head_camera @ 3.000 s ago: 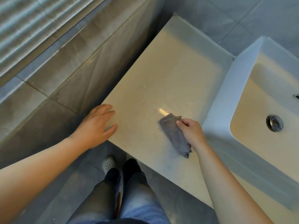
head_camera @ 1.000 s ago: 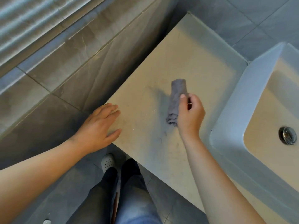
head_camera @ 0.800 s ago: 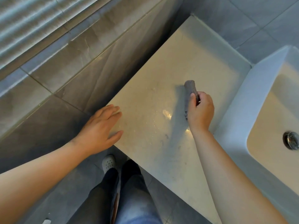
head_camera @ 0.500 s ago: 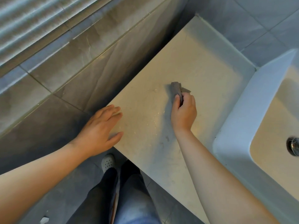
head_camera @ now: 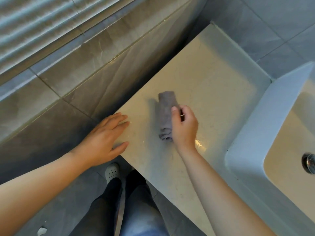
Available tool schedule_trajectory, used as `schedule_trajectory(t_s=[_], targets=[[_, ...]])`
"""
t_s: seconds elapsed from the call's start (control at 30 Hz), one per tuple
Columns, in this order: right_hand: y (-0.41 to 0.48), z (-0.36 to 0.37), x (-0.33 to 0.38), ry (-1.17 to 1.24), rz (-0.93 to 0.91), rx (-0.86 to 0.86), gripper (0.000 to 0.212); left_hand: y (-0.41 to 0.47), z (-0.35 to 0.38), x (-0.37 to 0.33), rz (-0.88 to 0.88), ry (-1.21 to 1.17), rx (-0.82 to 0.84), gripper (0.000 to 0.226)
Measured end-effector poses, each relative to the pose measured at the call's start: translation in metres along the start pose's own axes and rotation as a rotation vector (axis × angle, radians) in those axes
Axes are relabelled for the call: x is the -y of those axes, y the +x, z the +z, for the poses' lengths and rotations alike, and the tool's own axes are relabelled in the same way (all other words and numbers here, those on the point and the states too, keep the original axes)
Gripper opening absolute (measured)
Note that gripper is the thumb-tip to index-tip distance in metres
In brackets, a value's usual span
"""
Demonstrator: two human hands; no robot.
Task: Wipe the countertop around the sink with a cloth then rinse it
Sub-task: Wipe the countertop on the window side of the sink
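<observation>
A rolled grey cloth (head_camera: 166, 114) is gripped by the right hand (head_camera: 185, 126), thumb curled over its upper side, and is held down against the pale countertop (head_camera: 213, 74) (a wet glint shows just beside the wrist). The left hand (head_camera: 105, 135) is laid flat, fingers straight, on the counter's near corner. The white sink (head_camera: 252, 137) is seen to the right, well apart from the cloth.

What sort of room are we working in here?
Most likely a bathroom: a white rectangular sink with a metal drain plug, set beside a pale stone countertop, with grey tiles on the walls and floor. The right hand holds a grey cloth on that countertop.
</observation>
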State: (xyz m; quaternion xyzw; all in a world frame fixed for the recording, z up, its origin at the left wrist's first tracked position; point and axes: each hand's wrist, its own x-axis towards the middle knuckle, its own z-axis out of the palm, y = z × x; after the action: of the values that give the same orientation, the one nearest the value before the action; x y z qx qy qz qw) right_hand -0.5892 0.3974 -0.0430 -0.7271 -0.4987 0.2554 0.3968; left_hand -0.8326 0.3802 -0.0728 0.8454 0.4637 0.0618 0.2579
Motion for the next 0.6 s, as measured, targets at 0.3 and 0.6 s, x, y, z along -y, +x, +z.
schedule_trajectory(t_s=[0.3, 0.6], targets=[[0.069, -0.014, -0.035, -0.342, -0.014, -0.088, 0.02, -0.025, 0.003, 0.009, -0.151, -0.052, -0.073, 0.07], [0.048, 0.061, 0.0, -0.324, -0.107, 0.001, 0.018, -0.033, 0.008, 0.015, -0.159, -0.084, -0.081, 0.071]])
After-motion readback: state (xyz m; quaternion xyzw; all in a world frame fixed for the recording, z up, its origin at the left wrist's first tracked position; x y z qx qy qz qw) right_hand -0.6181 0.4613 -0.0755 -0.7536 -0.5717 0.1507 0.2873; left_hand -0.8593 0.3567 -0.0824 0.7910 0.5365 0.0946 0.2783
